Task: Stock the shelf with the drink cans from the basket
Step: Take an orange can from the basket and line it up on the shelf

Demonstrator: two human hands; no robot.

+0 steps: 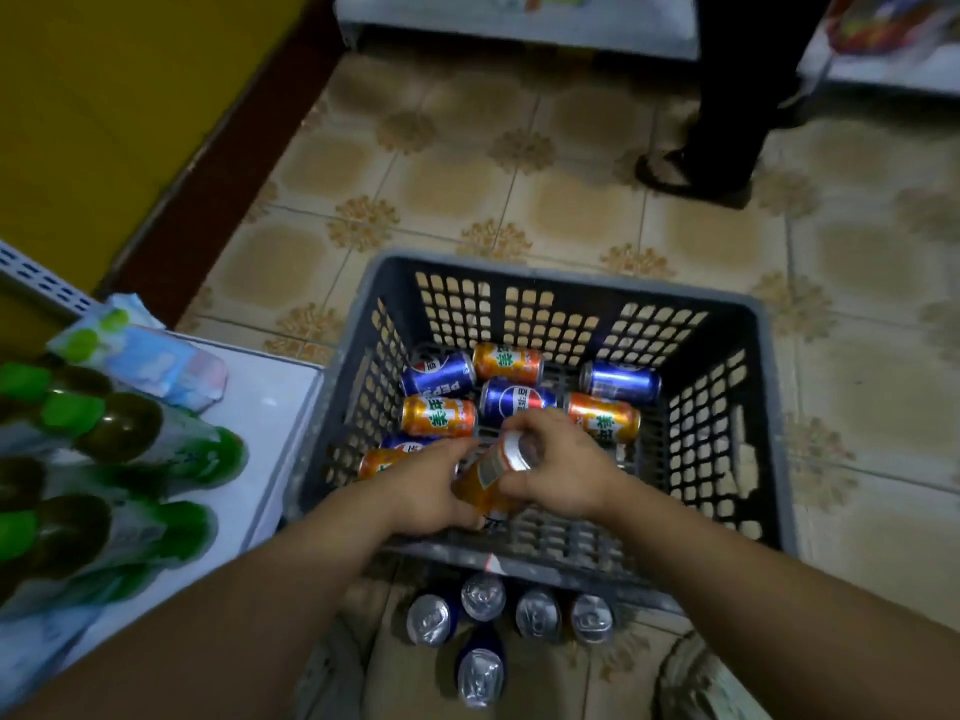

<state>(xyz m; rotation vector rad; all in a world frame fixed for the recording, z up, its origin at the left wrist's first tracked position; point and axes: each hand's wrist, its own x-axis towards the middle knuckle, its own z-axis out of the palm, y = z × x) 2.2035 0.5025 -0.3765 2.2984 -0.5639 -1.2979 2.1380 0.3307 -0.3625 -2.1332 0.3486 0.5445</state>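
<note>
- Orange drink can (491, 478) is held tilted over the near end of the basket, silver lid pointing up and away from the camera
- left hand (431, 485) has its fingers curled round the lower part of the can body
- right hand (563, 465) grips the top end, fingers wrapped over the rim by the lid, so both hands are on the same can
- grey plastic basket (753, 317) sits on the floor right in front of the person, lattice walls all round
- inside it, a bunch more cans lie on their sides on the bottom: blue Pepsi cans (519, 400) mixed in with orange cans (439, 415), mostly toward the far end, a couple half hidden behind the left hand
- five cans (537, 613) stand upright on the floor just beside the basket's near wall, tops facing the camera
- white shelf (280, 402) is just left of the basket, loaded with green-capped bottles (122, 426) and some pale blue packets (156, 358) behind them
- patterned tile floor (519, 200) beyond, and somebody's dark trouser leg (727, 96) with a sandal at the far right, blurry
</note>
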